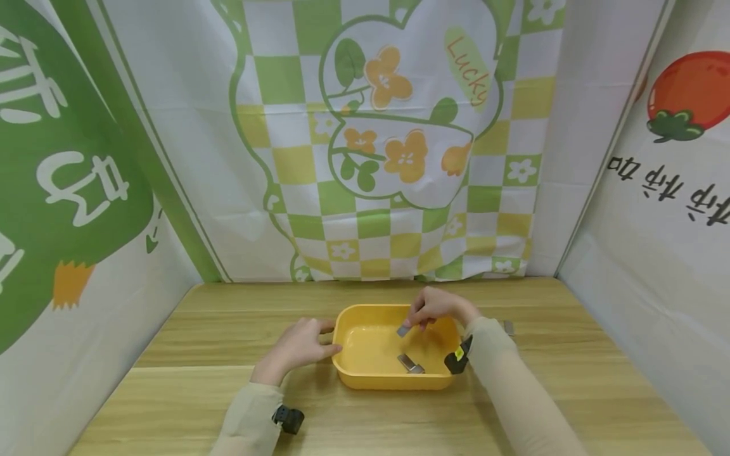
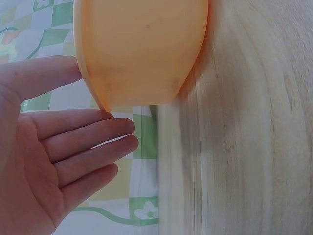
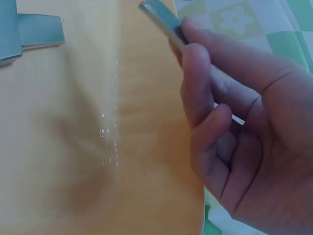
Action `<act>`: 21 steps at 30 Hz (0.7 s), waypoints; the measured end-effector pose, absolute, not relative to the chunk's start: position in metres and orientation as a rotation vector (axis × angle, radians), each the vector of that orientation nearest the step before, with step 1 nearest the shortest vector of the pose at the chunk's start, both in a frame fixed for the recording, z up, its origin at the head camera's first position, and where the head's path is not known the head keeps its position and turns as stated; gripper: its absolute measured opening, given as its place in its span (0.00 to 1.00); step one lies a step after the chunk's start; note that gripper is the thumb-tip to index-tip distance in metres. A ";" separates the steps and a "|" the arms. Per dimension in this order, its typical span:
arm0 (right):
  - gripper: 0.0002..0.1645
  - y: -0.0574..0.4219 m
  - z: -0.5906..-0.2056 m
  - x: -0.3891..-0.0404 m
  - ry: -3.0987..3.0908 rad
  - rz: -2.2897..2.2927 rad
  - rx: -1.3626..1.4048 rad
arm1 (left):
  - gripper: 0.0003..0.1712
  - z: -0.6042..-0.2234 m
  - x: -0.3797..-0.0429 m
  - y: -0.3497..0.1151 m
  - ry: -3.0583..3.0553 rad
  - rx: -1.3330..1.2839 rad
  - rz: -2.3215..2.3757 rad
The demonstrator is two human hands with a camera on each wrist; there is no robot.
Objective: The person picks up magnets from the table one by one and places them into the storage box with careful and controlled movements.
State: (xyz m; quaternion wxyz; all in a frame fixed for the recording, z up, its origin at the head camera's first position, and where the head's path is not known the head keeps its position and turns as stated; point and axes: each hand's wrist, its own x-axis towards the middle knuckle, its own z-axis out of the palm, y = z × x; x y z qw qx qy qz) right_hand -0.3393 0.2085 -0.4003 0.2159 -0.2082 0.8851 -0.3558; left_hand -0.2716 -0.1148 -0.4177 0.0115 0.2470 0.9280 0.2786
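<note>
My right hand point(image 1: 436, 305) is over the right part of a yellow plastic basin point(image 1: 365, 382) and pinches a small flat silver bar point(image 1: 403, 330) between thumb and fingers. In the right wrist view the bar point(image 3: 164, 18) slants up beyond the fingertips, its near end hidden by the hand. Two similar silver bars point(image 1: 407, 362) lie overlapping on the basin floor near its front wall. At the basin's left end my left hand point(image 1: 299, 345) touches the rim, its fingers extended, as the left wrist view also shows the hand point(image 2: 63, 147) with straight fingers.
Another small silver bar point(image 1: 509, 327) lies on the wooden table point(image 1: 393, 424) to the right of the basin, partly behind the right forearm. A checkered curtain point(image 1: 393, 240) hangs at the table's back edge, with printed cloth walls on both sides.
</note>
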 end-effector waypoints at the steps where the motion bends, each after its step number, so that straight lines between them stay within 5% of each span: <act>1: 0.12 0.208 -0.400 -0.339 2.446 -0.984 -0.577 | 0.29 -0.417 -0.272 -0.115 2.894 0.769 0.869; 21: 0.10 0.213 -0.399 -0.337 2.414 -0.929 -0.532 | 0.28 -0.418 -0.271 -0.115 2.909 0.772 0.853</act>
